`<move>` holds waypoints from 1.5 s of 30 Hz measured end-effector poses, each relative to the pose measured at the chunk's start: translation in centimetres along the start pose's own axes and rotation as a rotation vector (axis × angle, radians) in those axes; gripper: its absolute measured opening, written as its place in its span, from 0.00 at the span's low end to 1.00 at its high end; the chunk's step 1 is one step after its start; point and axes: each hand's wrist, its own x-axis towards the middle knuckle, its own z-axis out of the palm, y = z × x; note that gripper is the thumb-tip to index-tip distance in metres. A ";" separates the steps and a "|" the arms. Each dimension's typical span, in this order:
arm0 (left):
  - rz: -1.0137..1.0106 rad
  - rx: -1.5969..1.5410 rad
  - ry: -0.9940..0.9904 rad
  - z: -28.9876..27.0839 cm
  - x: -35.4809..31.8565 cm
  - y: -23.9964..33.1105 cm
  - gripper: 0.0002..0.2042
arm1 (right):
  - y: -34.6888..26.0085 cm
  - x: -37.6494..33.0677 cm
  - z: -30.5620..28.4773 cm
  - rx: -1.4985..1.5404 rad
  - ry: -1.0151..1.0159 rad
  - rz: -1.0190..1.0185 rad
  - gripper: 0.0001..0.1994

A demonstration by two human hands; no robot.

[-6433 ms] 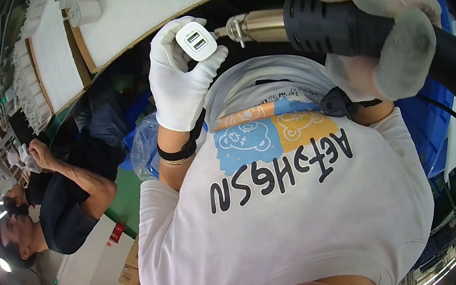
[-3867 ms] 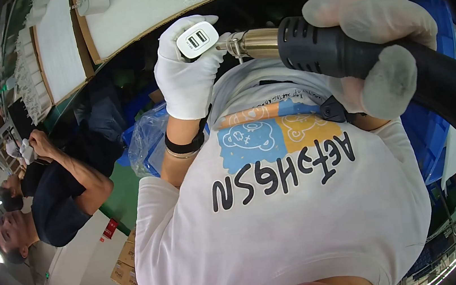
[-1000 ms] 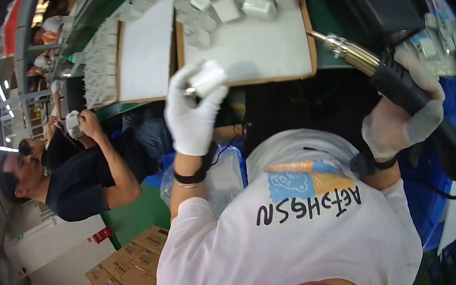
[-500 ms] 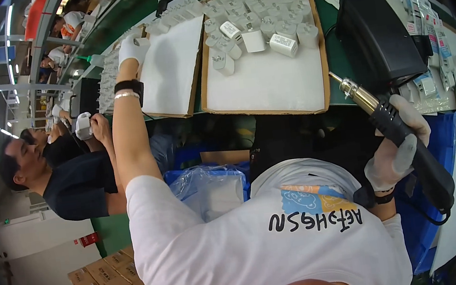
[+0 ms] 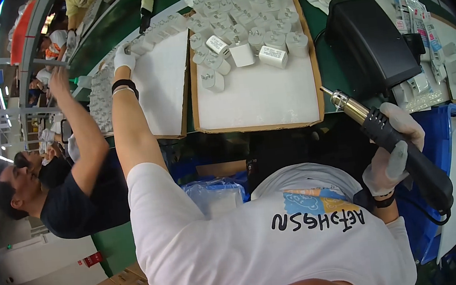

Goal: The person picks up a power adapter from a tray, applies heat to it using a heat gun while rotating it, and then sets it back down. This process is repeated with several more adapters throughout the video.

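Observation:
My left hand (image 5: 123,61), in a white glove, reaches to the far left edge of the left tray (image 5: 160,88). Its fingers are closed on a small white plug charger (image 5: 128,50), mostly hidden by the glove. A row of similar chargers (image 5: 163,29) runs along that tray's far side. In my gloved right hand (image 5: 393,150) is a black hot-air gun (image 5: 394,129), its narrow metal nozzle pointing up and left. The nozzle tip is just off the right edge of the right tray (image 5: 257,102), where many white chargers (image 5: 247,23) stand or lie towards the back.
A black box-shaped unit (image 5: 367,48) stands right of the trays. Behind it lie packaged goods in clear bags (image 5: 411,11). More chargers (image 5: 100,95) stand in rows at the left. A co-worker (image 5: 69,190) sits close on my left, one arm raised. Blue bins (image 5: 444,144) flank me.
The view has shifted slightly. My left hand has drawn back a little at the left tray's edge. The co-worker's arm has risen. My right hand keeps its hold on the hot-air gun.

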 end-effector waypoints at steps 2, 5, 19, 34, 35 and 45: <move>0.074 -0.123 0.044 1.8 0.3 -0.2 0.21 | 0.2 0.0 0.2 -0.020 -0.002 0.004 0.22; 0.093 -0.165 0.089 3.6 1.2 -1.5 0.23 | -0.1 0.3 0.9 -0.008 0.014 0.007 0.22; 0.158 -0.520 -0.017 -8.6 -18.5 13.7 0.18 | 1.5 0.9 0.3 0.037 0.002 -0.092 0.23; 0.081 -0.597 -0.154 -1.2 -24.8 20.1 0.19 | -1.0 0.7 -0.7 0.205 -0.111 -0.180 0.12; 0.016 -0.477 -0.151 -2.5 -25.2 22.1 0.18 | -1.1 0.5 -0.6 0.328 -0.025 -0.118 0.12; 0.165 -0.555 -0.245 -3.2 -27.6 22.1 0.14 | -0.2 0.2 -0.3 0.114 0.020 -0.140 0.19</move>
